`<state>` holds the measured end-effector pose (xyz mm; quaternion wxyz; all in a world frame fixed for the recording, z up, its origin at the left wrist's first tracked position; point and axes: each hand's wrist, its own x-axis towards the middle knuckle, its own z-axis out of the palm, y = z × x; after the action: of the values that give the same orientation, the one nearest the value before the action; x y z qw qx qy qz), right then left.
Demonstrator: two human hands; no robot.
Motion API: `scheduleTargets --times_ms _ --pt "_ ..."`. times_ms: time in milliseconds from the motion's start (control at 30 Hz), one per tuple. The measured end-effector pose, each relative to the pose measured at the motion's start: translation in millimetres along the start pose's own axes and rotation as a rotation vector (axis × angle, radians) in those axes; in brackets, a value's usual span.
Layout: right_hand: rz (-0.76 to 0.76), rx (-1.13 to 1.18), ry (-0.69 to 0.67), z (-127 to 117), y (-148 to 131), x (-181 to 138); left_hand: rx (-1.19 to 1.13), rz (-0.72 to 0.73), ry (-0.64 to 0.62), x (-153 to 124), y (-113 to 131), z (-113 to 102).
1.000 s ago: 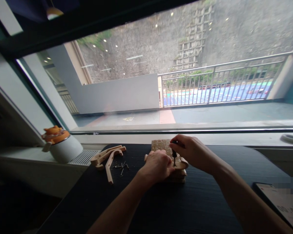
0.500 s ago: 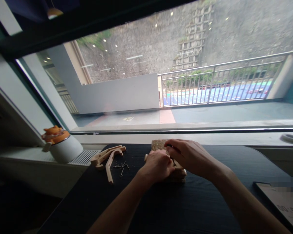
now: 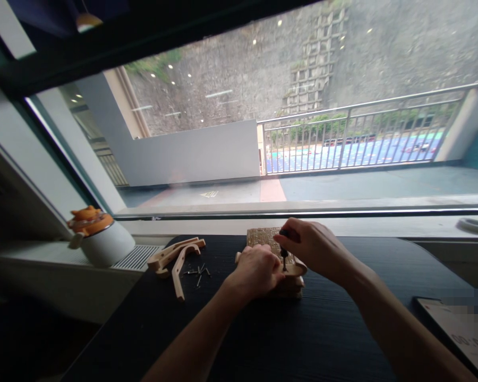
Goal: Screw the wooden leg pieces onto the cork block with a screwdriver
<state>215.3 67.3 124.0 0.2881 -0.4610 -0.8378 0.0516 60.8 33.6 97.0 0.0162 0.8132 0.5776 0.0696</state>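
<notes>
My right hand is closed around the dark handle of a screwdriver. The screwdriver stands nearly upright, its tip down on a pale wooden piece with a rounded end. My left hand is closed over that same wooden piece and presses it against a woven, straw-coloured block. Part of the wood and most of the block's near side are hidden by my hands. To the left lie a curved wooden part and a straighter wooden part, with several loose screws beside them.
Everything stands on a dark table against a window sill. A phone lies at the table's right edge. A white jar with an orange animal-shaped lid sits on the ledge at left, near a vent grille.
My right hand has risen and shifted slightly right, baring the screwdriver's shaft and more of the wooden piece's rounded end. My left hand has stayed in place.
</notes>
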Motion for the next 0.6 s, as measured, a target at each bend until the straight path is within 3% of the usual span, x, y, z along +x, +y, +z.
scheduleTargets --times_ms 233,433,600 --pt "-0.106 0.089 -0.062 -6.5 2.7 -2.6 0.031 0.037 0.030 0.4 -3.2 4.3" --pt "-0.104 0.231 -0.150 -16.1 10.7 -3.1 0.025 0.054 0.041 1.3 -4.3 6.9" --pt "-0.053 0.177 -0.095 -12.9 12.7 -0.5 -0.011 0.026 0.027 1.3 -3.5 4.2"
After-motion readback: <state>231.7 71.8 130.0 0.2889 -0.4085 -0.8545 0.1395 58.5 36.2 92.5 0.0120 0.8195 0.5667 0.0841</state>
